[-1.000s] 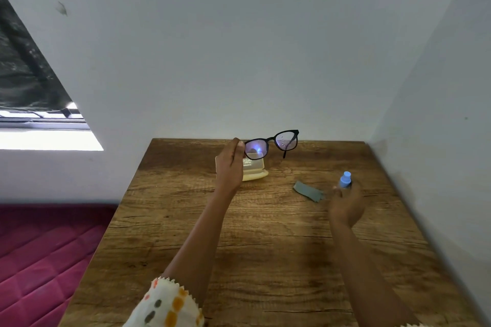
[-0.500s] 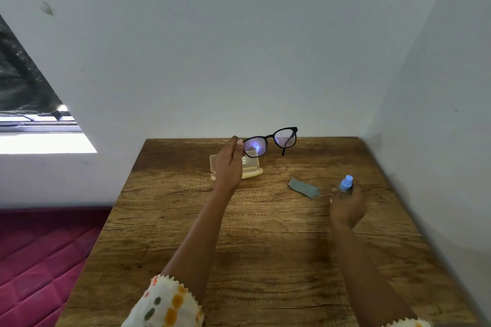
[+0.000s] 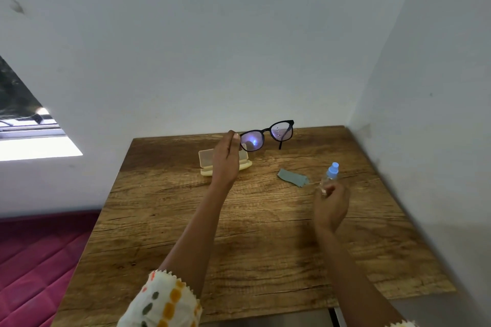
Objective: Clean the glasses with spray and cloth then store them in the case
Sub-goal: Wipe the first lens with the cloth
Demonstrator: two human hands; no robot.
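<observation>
The table (image 3: 239, 241) is carrying the case (image 3: 206, 160), which is lying open near the far edge. All positions below are given from the case.

The left hand (image 3: 225, 164) is hanging over the case, partly covering it, and is pinching the glasses (image 3: 267, 135) by one end of the frame between thumb and fingertips. The right hand (image 3: 332, 204) is sitting well to the right of the case, with its fingers curled round the lower part of the bottle (image 3: 330, 174). Whether the bottle base is resting on the table cannot be told.

The glasses are being held in the air above and just right of the case, with one arm hanging down. The cloth (image 3: 292, 177) is lying to the right of the case, between it and the bottle.

Likely faults, as judged:
- The single-end pinch is leaving most of the frame unsupported. A slip or twist is likely to drop it onto the case or table and mark a lens.
- The nozzle direction is not showing. A misaimed spray is likely to wet the open case.
- The right hand is occupying itself with the bottle. Reaching for the cloth is requiring a set-down, and the narrow bottle is prone to tipping.
</observation>
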